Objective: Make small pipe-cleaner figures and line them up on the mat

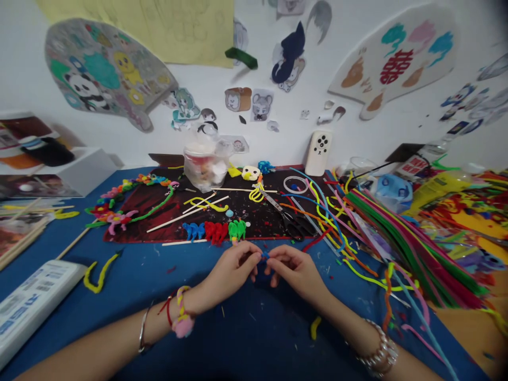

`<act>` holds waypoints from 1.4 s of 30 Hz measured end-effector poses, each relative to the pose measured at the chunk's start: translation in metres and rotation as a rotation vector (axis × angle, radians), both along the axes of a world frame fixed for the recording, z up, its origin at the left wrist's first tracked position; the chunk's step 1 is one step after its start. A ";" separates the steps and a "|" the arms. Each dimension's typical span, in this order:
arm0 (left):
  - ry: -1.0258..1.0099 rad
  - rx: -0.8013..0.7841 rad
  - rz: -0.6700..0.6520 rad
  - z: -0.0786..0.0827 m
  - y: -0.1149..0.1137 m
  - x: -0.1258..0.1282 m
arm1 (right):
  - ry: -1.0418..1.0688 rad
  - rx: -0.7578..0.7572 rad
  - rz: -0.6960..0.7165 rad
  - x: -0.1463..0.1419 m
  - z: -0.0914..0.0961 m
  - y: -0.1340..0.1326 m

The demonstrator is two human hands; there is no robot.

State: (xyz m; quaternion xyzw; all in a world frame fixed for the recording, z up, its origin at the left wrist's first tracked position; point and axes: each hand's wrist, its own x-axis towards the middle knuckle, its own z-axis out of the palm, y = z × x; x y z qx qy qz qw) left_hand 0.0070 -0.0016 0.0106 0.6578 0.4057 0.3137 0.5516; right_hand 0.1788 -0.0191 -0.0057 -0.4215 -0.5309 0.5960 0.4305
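My left hand (243, 264) and my right hand (289, 265) meet above the near part of the blue table. Between their fingertips is a small bent piece of blue pipe cleaner (265, 256), mostly hidden by the fingers. Both hands are closed in a pinch on it. Just beyond my left hand stands a row of twisted pipe cleaner shapes: blue ones (193, 231), red ones (216, 232) and green ones (237, 229). A short yellow piece (315, 327) lies under my right forearm.
Black-handled scissors (296, 222) lie on the dark mat (135, 211). Loose pipe cleaners and a thick bundle (416, 248) spread along the right. A pipe cleaner garland (111, 206), wooden sticks (186, 214) and a white box (39, 307) are on the left; a phone (318, 153) leans on the wall.
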 end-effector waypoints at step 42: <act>-0.260 -0.256 0.058 -0.023 0.008 0.000 | -0.130 -0.008 0.002 -0.001 -0.001 0.001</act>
